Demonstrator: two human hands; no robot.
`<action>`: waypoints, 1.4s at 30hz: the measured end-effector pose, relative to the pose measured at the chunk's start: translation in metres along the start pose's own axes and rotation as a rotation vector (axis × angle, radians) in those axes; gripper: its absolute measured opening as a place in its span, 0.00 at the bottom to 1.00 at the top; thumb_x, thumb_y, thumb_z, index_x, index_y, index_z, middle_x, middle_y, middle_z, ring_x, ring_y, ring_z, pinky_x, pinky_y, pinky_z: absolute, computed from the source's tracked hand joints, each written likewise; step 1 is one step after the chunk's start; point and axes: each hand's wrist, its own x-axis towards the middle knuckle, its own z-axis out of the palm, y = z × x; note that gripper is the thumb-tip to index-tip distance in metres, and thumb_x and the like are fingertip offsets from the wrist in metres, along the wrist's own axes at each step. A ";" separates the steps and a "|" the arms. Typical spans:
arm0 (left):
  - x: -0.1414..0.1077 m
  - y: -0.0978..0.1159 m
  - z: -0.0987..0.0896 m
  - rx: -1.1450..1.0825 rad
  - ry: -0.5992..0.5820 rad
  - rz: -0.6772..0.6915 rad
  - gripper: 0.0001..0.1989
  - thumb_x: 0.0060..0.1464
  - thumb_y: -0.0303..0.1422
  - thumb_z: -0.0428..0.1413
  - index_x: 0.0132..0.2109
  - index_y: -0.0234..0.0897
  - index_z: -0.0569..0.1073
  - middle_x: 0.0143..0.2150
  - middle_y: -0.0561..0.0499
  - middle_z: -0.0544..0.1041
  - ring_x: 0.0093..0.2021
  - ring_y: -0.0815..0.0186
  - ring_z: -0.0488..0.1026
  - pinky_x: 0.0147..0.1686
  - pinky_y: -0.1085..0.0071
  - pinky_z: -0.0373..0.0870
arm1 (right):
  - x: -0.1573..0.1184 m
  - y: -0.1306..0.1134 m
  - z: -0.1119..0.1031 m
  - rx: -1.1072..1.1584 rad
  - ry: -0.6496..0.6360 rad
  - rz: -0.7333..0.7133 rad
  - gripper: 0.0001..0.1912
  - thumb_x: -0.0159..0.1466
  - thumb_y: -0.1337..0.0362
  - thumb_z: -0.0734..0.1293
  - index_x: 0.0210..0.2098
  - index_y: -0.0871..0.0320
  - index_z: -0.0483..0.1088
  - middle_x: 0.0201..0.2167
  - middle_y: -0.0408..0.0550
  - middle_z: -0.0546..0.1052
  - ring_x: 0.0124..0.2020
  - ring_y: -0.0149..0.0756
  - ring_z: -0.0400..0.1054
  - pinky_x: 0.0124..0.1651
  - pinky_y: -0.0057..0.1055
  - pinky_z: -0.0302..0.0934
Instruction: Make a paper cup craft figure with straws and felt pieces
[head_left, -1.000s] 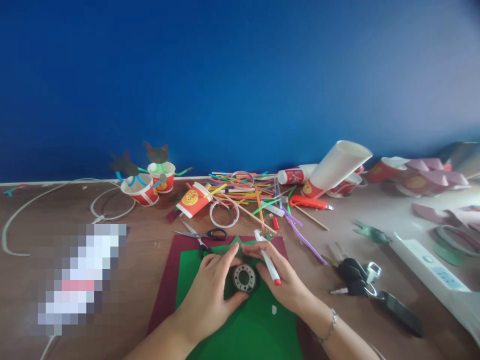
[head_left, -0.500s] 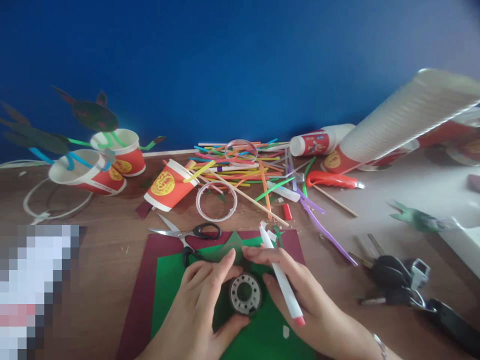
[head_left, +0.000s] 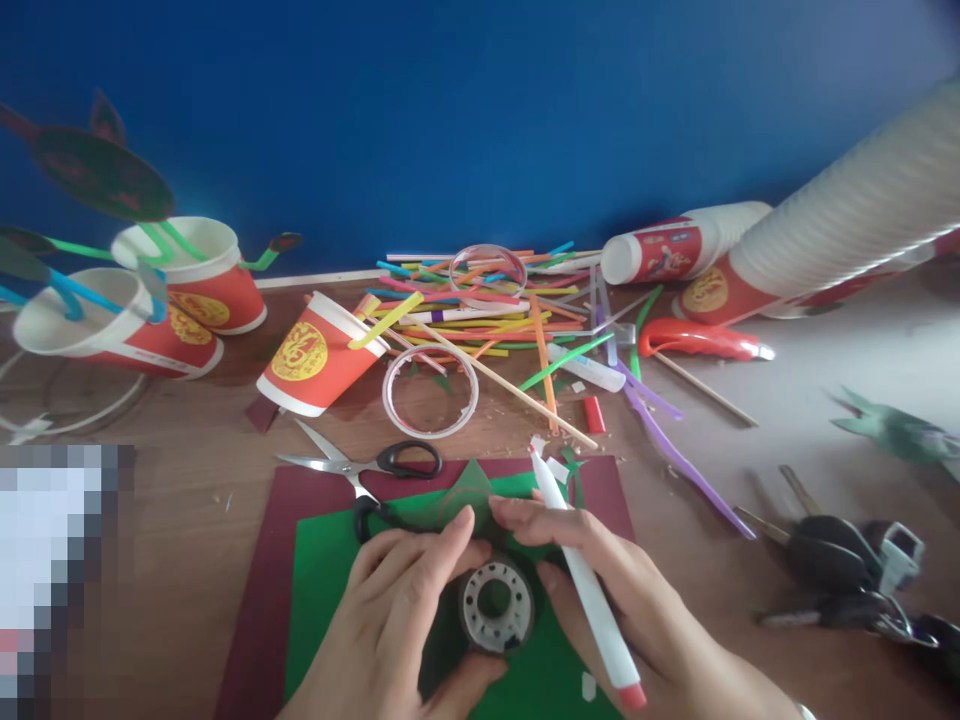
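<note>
My left hand (head_left: 409, 610) has its fingers closed round the left side of a small dark roll with a white perforated core (head_left: 498, 606). My right hand (head_left: 615, 590) holds a white marker with red ends (head_left: 592, 600) slanted between its fingers, fingertips near the roll's upper right. Beneath both hands lies a green sheet (head_left: 322, 580) on top of a dark red sheet (head_left: 255, 600). A green pointed paper piece (head_left: 470, 485) shows just beyond my fingertips. Open scissors with black handles (head_left: 360, 466) rest across the sheets' upper left edge.
Red and white paper cups (head_left: 322, 355) stand at the left. Coloured straws (head_left: 480, 310) lie in a pile along the blue wall. A tape ring (head_left: 430, 392) sits before them. At the right are a red-handled cutter (head_left: 701, 340), stacked cups (head_left: 847, 210), keys (head_left: 832, 555) and pliers (head_left: 892, 425).
The view has come slightly closer, so the cups at the left and the keys sit further outward. My hands keep nearly the same pose around the roll and marker.
</note>
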 end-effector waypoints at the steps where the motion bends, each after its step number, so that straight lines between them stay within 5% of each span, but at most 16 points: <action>1: 0.000 0.000 0.000 -0.002 -0.003 0.012 0.40 0.55 0.37 0.56 0.67 0.46 0.42 0.45 0.49 0.78 0.42 0.58 0.75 0.43 0.61 0.69 | 0.000 0.001 0.000 -0.004 -0.009 -0.004 0.27 0.58 0.76 0.61 0.53 0.47 0.63 0.55 0.48 0.71 0.55 0.44 0.67 0.52 0.38 0.67; 10: 0.001 0.004 -0.004 -0.021 -0.021 -0.027 0.41 0.53 0.34 0.58 0.67 0.46 0.42 0.48 0.48 0.76 0.47 0.57 0.72 0.45 0.60 0.67 | -0.001 0.009 0.002 0.004 -0.076 0.005 0.27 0.56 0.76 0.61 0.53 0.50 0.62 0.56 0.51 0.69 0.56 0.44 0.65 0.55 0.40 0.64; 22: 0.003 0.002 -0.002 -0.101 -0.005 -0.017 0.47 0.49 0.30 0.61 0.67 0.51 0.40 0.50 0.50 0.73 0.50 0.57 0.67 0.53 0.56 0.59 | 0.002 0.005 0.008 0.113 0.047 0.029 0.14 0.67 0.61 0.58 0.51 0.53 0.63 0.47 0.52 0.74 0.50 0.40 0.68 0.52 0.37 0.63; 26: 0.005 0.003 -0.001 -0.147 0.001 -0.058 0.48 0.47 0.29 0.62 0.67 0.49 0.43 0.50 0.51 0.74 0.52 0.55 0.65 0.54 0.56 0.57 | -0.003 0.002 0.006 0.084 0.239 -0.038 0.16 0.68 0.55 0.55 0.49 0.54 0.66 0.34 0.47 0.74 0.39 0.37 0.68 0.43 0.32 0.63; 29: 0.006 0.003 -0.001 -0.168 0.001 -0.082 0.47 0.45 0.30 0.63 0.66 0.47 0.46 0.49 0.52 0.75 0.52 0.54 0.65 0.54 0.57 0.58 | -0.005 0.000 0.009 0.074 0.371 -0.048 0.15 0.68 0.55 0.55 0.37 0.56 0.69 0.24 0.42 0.66 0.27 0.31 0.61 0.32 0.27 0.58; 32: 0.008 0.003 -0.001 -0.172 0.014 -0.038 0.46 0.44 0.30 0.62 0.66 0.44 0.48 0.48 0.52 0.76 0.51 0.55 0.66 0.54 0.57 0.56 | -0.005 -0.001 0.017 0.110 0.375 -0.062 0.13 0.66 0.58 0.58 0.27 0.56 0.63 0.20 0.39 0.61 0.22 0.29 0.55 0.26 0.26 0.53; 42: 0.009 0.002 0.000 -0.161 0.038 0.024 0.44 0.44 0.32 0.61 0.66 0.41 0.49 0.47 0.49 0.76 0.51 0.55 0.68 0.55 0.56 0.56 | -0.008 -0.003 0.034 -0.353 0.330 -0.234 0.09 0.63 0.66 0.58 0.27 0.57 0.63 0.23 0.43 0.68 0.26 0.32 0.61 0.31 0.28 0.55</action>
